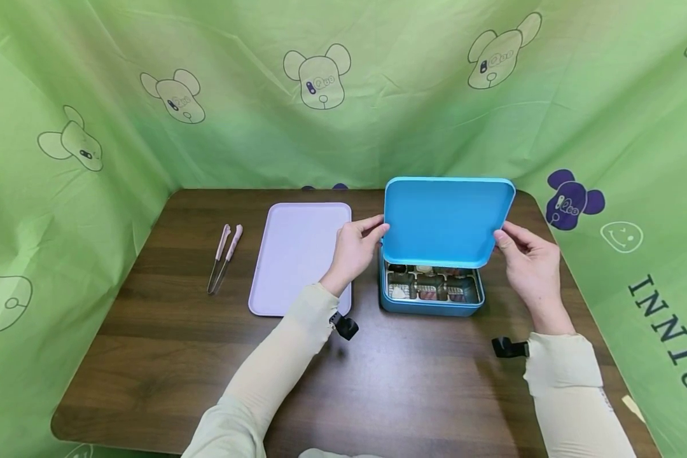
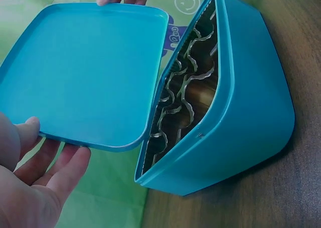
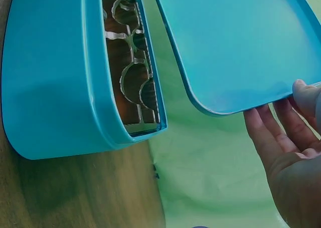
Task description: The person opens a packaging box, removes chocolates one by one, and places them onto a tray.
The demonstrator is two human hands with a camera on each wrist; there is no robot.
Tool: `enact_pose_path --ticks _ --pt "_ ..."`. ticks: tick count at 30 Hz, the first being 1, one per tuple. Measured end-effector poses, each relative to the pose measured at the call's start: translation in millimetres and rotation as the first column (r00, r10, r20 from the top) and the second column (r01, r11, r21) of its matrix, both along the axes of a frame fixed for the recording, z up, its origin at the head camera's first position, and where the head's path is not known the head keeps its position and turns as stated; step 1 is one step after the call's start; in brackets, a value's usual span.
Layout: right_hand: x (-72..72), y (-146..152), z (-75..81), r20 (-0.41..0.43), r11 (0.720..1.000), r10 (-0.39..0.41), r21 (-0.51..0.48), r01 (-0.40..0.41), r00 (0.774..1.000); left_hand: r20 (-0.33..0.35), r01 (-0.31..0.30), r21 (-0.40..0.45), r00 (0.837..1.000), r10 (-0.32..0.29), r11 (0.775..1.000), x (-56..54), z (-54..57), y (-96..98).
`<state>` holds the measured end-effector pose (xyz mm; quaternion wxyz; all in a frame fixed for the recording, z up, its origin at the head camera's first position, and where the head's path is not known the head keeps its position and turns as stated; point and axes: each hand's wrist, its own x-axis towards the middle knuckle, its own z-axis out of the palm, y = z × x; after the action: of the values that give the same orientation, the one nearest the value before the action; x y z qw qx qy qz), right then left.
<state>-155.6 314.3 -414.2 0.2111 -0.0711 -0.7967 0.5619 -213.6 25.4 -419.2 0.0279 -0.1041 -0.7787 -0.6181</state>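
Observation:
A blue lid [image 1: 449, 222] stands tilted up above a blue box [image 1: 432, 308], its underside facing me. My left hand [image 1: 355, 251] pinches the lid's left edge between thumb and fingers. At the opposite edge my right hand [image 1: 531, 267] holds the lid the same way. In the right wrist view a gap shows between the lid [image 3: 246, 42] and the box [image 3: 47, 77]. A clear plastic insert [image 1: 432, 286] with several compartments lies inside the box. Some compartments hold small dark or pale pieces, too small to identify; the lid hides the box's back part.
A lilac tray [image 1: 298, 254] lies left of the box, partly under my left forearm. Farther left are tongs [image 1: 224, 257] with pink handles. Everything stands on a dark wooden table [image 1: 166, 356], with green printed cloth [image 1: 235, 146] hanging behind and at both sides.

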Motion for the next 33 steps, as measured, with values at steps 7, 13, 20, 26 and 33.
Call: enact_pose_path --ticks 7,13,20,26,33 --pt "-0.8 -0.3 -0.4 0.028 0.999 -0.005 0.042 0.004 1.000 -0.006 -0.014 0.002 1.000 0.014 1.000 -0.2 -1.5 0.0" --pt "-1.8 0.1 0.5 0.040 1.000 -0.017 0.020 0.016 0.999 0.001 -0.023 0.036 1.000 0.023 0.999 0.6 -1.1 1.0" --pt "0.0 2.8 2.2 0.047 0.999 -0.037 -0.024 0.038 0.998 0.026 -0.010 0.077 1.000 0.008 0.997 3.4 -1.0 5.0" --pt "0.3 6.0 3.1 0.052 0.998 -0.050 -0.043 0.053 0.997 0.054 -0.004 0.134 0.999 -0.003 0.991 5.1 -0.1 8.6" --pt "3.3 10.7 6.8 0.066 0.996 -0.089 -0.018 0.090 0.994 0.159 0.006 0.299 0.986 -0.056 0.954 6.2 -0.4 15.5"
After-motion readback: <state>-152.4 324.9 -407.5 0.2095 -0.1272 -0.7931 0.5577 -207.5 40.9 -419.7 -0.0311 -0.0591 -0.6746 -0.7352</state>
